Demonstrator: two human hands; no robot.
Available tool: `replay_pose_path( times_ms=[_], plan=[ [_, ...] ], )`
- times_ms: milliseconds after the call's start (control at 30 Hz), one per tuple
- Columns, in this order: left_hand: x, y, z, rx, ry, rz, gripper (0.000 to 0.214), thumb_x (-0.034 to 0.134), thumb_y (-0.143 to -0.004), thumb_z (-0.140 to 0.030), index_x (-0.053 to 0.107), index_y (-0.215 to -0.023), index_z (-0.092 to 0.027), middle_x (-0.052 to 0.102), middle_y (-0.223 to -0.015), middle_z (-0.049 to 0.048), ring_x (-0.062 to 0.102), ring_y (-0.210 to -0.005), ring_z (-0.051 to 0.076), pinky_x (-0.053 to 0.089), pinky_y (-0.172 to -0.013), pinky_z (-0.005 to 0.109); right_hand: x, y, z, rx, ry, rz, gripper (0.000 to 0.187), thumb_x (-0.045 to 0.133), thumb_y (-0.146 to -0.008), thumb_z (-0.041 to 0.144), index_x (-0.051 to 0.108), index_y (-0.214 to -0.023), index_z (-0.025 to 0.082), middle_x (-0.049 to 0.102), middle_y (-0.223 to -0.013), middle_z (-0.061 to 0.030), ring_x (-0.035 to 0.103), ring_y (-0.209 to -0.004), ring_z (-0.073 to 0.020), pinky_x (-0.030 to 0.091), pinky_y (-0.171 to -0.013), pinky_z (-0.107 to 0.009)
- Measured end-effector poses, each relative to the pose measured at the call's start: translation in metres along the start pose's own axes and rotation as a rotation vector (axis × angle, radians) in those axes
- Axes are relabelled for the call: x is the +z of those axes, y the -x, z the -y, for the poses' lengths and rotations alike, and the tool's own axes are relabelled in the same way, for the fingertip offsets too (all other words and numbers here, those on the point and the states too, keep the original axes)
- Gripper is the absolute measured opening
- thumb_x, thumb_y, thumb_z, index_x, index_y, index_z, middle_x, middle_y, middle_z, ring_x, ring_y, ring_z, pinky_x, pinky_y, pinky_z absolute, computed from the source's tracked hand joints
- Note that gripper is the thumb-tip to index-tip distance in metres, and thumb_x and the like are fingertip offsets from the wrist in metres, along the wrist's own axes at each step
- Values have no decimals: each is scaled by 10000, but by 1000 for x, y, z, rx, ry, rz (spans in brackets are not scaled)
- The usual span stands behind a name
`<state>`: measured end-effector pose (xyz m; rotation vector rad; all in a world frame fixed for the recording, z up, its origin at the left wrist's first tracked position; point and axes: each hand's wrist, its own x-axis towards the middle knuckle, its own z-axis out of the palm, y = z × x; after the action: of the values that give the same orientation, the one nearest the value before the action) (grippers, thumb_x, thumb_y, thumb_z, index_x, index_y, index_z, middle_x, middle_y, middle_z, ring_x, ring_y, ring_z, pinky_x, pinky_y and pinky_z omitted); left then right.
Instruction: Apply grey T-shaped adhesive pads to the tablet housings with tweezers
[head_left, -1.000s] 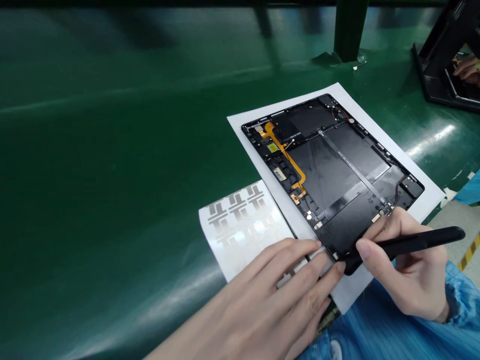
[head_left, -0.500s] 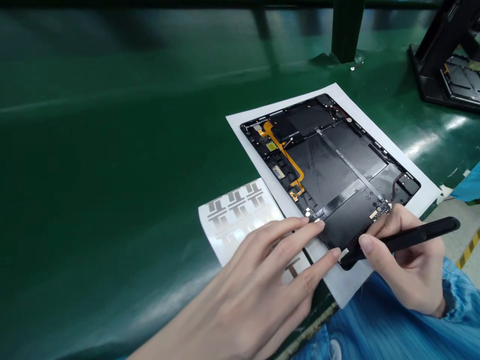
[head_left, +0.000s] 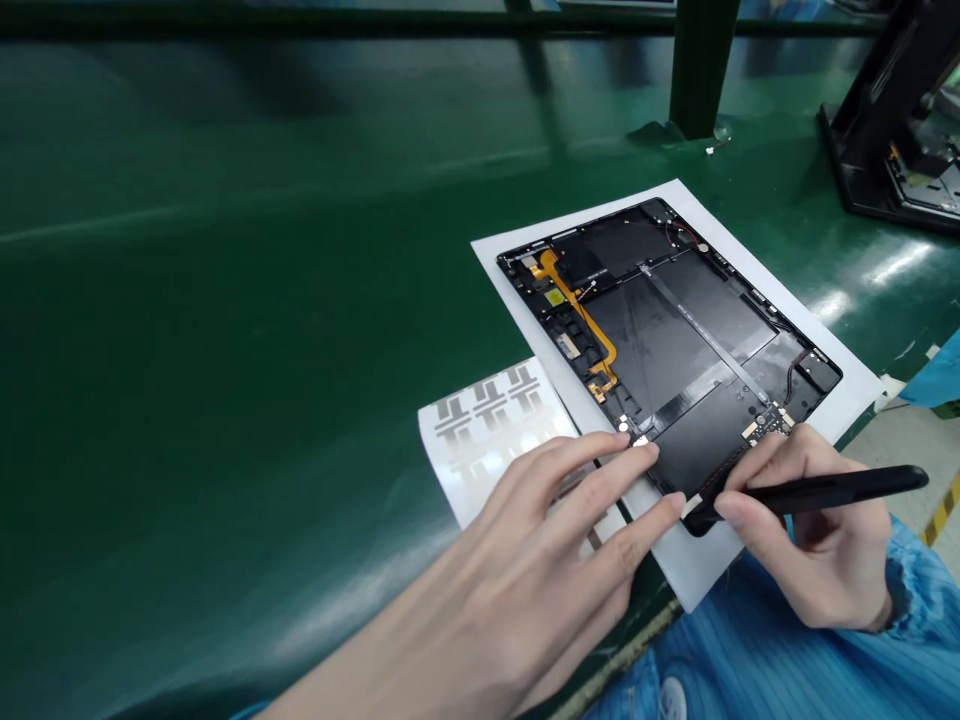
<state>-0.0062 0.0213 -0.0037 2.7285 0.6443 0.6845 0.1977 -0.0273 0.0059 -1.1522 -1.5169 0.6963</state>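
Left hand: open, fingers spread along the casing's left edge; a second ago they bunch closer to its near corner. Patterned sheet: white, grey geometric marks, on the tabletop, partly covered by the left hand. White paper: near corner at the tabletop's near edge. Device casing: black, opened, rounded corners, flat on the white paper beside that edge; orange ribbon cable at left, grey flat cable across the middle. Pale strip: casing's near corner, by a left fingertip, plainer than a second ago. Circuit board: small, beside the right fingers. Right hand: gripping a black tool, pose little changed; tool's tip indistinct against the casing.
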Motion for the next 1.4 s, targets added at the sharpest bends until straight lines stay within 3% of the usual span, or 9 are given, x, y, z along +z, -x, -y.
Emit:
replay_pose_path(
  times_ms=[167, 333, 467, 633, 967, 1167, 1400],
  plan=[
    [-5, -3, 2, 45, -11, 43, 356, 369, -966, -94, 569, -1245, -188, 520, -1249, 81, 422, -1225, 238, 419, -1002, 379, -3, 0, -3, 9, -7, 25, 166, 634, -848, 85, 521, -783, 188, 568, -699, 10, 578, -611, -109, 447, -540, -214],
    [-10, -5, 6, 169, -11, 62, 295, 399, -967, -102, 582, -1198, -112, 570, -1173, 85, 427, -1215, 253, 418, -1001, 356, -16, -7, -3, 62, -22, 136, 120, 645, -902, 214, 536, -854, 226, 604, -740, 11, 606, -689, -144, 461, -532, -218],
    [-8, -3, 7, 226, -14, 72, 273, 424, -975, -129, 586, -1192, -93, 595, -1172, 82, 409, -1249, 280, 375, -1056, 402, -24, -18, -4, 78, -55, 241, 87, 618, -927, 249, 532, -918, 239, 629, -812, 2, 607, -665, -134, 479, -525, -221],
    [-2, 2, 4, 104, 47, -7, 272, 388, -998, -148, 611, -1152, -138, 642, -1127, 51, 449, -1244, 241, 381, -1067, 408, -22, -25, -3, 45, 7, 291, 74, 567, -930, 204, 517, -875, 204, 594, -701, -12, 606, -612, -155, 478, -507, -250],
    [2, 6, 0, 55, 94, 5, 272, 393, -989, -143, 605, -1158, -169, 641, -1136, 29, 438, -1267, 229, 276, -1119, 398, -16, -26, 2, -29, 64, 277, 116, 581, -912, 199, 487, -846, 183, 586, -727, -27, 531, -560, -112, 428, -481, -236],
    [3, 5, -3, 45, 5, 21, 355, 315, -978, -117, 585, -1195, -198, 642, -1108, 26, 449, -1233, 227, 238, -1116, 409, -16, -17, -4, 90, -84, 107, 133, 622, -895, 181, 506, -852, 231, 553, -731, 10, 524, -596, -134, 413, -497, -262],
    [3, 4, -2, 51, -8, 27, 380, 348, -934, -82, 566, -1217, -211, 649, -1112, 19, 457, -1236, 223, 241, -1122, 402, -12, -18, -2, 141, 50, 85, 191, 666, -848, 202, 495, -763, 209, 537, -676, 4, 515, -541, -123, 355, -419, -238]
  ],
)
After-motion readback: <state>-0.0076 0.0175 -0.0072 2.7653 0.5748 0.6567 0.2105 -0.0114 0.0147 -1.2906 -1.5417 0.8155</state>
